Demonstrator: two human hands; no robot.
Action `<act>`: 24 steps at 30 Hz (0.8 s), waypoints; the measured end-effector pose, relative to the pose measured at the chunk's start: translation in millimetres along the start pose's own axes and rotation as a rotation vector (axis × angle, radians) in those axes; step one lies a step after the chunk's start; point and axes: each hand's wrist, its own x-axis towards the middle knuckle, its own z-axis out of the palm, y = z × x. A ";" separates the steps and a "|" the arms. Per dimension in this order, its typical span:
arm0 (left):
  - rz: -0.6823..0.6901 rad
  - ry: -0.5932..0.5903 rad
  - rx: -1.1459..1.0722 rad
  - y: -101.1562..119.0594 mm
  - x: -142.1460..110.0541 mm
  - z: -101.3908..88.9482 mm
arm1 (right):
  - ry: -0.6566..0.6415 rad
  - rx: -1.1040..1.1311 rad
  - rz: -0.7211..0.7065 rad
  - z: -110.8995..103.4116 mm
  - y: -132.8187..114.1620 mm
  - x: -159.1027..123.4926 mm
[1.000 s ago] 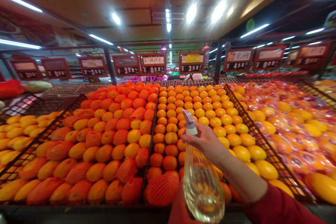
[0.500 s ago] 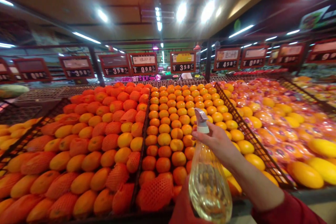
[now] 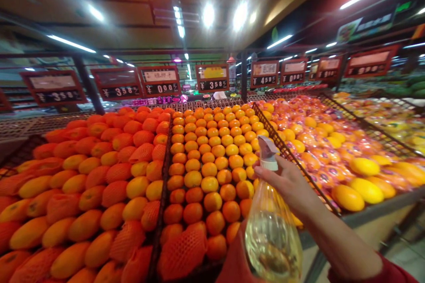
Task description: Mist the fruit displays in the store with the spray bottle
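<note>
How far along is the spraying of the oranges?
Done: can't tell; no wet sheen is distinguishable on the fruit. In hand: the right hand grips a spray bottle, nozzle aimed at the oranges. Left: unclear, though the bottle looks well over half full.

On my feed only the right arm (image 3: 335, 239) shows: forearm bare, dark red sleeve (image 3: 392, 274) bunched up near the elbow at the bottom right corner. Right hand (image 3: 292, 183) bare, no glove, ring or watch that I can see. More red fabric (image 3: 232, 261) at bottom centre, same shade as the sleeve. Left hand out of frame.
</note>
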 end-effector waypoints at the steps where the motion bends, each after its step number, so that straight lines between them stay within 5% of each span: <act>1: -0.013 -0.002 0.025 -3.8 0.5 1.3 | 0.013 -0.002 0.004 -2.1 -0.6 -2.1; 6: 0.048 0.201 0.064 -39.1 -2.4 6.3 | 0.082 -0.054 0.015 -10.9 -3.0 -11.5; 11: 0.089 0.161 -0.003 -63.4 1.1 2.6 | 0.113 -0.102 0.034 -18.9 0.1 -16.6; 19: 0.110 -0.085 -0.183 -44.4 39.3 35.1 | 0.145 -0.116 0.012 -22.9 4.6 -22.8; 24: 0.085 -0.193 -0.209 -20.8 35.7 38.7 | 0.150 -0.102 0.017 -21.1 1.3 -31.4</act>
